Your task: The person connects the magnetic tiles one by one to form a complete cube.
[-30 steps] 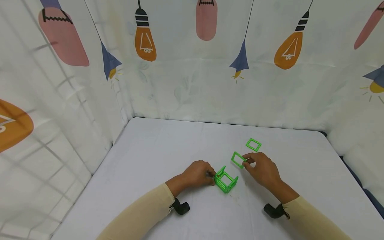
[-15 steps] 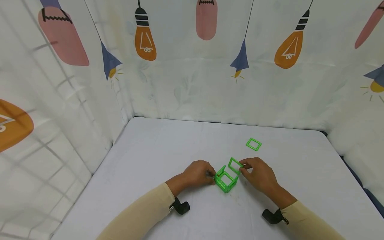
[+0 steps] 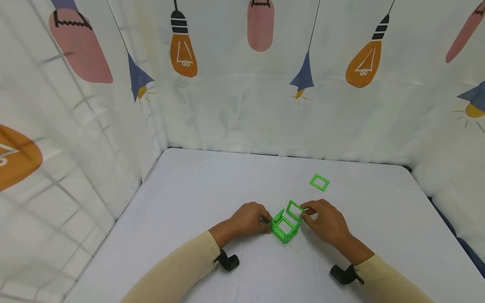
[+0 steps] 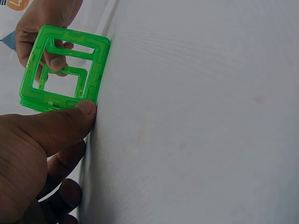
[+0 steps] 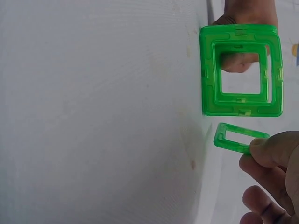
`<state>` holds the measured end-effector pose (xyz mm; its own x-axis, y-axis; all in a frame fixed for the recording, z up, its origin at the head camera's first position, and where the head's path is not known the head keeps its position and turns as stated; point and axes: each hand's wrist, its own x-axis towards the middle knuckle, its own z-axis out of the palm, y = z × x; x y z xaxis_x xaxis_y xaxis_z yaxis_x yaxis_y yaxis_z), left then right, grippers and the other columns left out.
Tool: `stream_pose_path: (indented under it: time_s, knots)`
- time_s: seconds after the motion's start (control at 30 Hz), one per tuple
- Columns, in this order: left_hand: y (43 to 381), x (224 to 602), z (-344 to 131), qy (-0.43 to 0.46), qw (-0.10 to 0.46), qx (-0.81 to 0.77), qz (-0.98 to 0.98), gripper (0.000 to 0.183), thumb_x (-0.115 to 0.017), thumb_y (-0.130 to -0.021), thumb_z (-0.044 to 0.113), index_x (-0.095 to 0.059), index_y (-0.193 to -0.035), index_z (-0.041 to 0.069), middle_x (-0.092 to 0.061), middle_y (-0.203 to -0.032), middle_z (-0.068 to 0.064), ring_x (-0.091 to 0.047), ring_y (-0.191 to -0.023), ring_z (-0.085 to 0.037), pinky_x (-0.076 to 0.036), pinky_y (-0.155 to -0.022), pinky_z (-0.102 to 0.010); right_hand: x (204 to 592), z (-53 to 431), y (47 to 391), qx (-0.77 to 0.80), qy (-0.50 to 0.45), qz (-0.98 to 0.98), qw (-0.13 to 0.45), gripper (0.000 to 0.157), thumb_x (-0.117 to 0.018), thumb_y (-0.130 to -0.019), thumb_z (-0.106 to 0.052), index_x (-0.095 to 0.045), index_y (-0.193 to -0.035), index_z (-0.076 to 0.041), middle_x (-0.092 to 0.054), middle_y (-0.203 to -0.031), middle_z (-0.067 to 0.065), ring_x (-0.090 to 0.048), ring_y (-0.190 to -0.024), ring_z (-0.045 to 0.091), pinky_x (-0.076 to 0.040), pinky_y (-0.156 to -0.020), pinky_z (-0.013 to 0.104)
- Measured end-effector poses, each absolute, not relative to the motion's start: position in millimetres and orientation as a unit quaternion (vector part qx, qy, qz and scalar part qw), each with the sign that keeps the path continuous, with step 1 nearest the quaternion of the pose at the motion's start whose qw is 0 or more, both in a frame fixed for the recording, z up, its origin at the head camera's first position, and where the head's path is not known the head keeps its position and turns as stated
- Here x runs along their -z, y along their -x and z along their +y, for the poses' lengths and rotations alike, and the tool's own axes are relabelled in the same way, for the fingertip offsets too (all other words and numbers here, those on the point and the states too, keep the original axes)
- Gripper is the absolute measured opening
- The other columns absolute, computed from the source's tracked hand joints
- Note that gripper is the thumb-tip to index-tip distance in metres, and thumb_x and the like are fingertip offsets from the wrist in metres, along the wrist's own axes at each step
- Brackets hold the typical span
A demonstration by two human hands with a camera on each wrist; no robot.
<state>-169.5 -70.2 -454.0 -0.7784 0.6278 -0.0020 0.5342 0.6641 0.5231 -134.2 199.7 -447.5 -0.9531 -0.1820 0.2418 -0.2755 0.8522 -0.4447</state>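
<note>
Several green see-through square magnetic tiles form a partly open box [image 5: 209,74] on the table. My left hand [image 3: 250,219] grips the box at its left side; in the left wrist view the thumb presses on the corner of the frame [image 4: 33,65]. My right hand [image 3: 327,221] pinches a single magnetic tile [image 3: 289,206] by its edge, between thumb and fingers. That tile is held tilted at the box's far right side. In the right wrist view a small gap shows between the held tile [image 5: 231,146] and the box.
Another green square tile [image 3: 323,178] lies flat on the white table [image 3: 212,181], beyond my right hand. A patterned curtain [image 3: 242,105] stands behind the table's back edge. Each wrist carries a black camera mount [image 3: 229,261].
My right hand has brought its tile left and toward me, from open table to beside the box. The left hand and the box have stayed in place.
</note>
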Motion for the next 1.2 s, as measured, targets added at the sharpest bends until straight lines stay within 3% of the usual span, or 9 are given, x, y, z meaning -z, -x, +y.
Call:
stream_pose_path:
  time_s: [0.5, 1.2]
  knots:
    - [169.9, 455.3, -70.4, -0.319, 0.095, -0.267, 0.904, 0.025, -0.088, -0.081, 0.024, -0.082, -0.104, 0.019, -0.072, -0.102, 0.016, -0.063, -0.103, -0.005, -0.049, -0.092, -0.028, 449.9, 197.3, 130.4, -0.248, -0.119, -0.958, 0.081, 0.025, -0.083, -0.087, -0.02, -0.077, -0.111, -0.016, -0.07, -0.097, 0.0, -0.068, -0.093, 0.023, -0.053, -0.065, 0.033]
    - [170.3, 456.6, -70.2, -0.313, 0.097, -0.272, 0.905, 0.024, -0.089, -0.081, 0.023, -0.082, -0.104, 0.019, -0.073, -0.103, 0.016, -0.063, -0.105, -0.006, -0.05, -0.092, -0.028, 442.2, 197.0, 124.4, -0.247, -0.143, -0.957, 0.055, 0.025, -0.083, -0.087, -0.014, -0.076, -0.111, -0.018, -0.072, -0.097, -0.003, -0.069, -0.096, 0.023, -0.056, -0.074, 0.039]
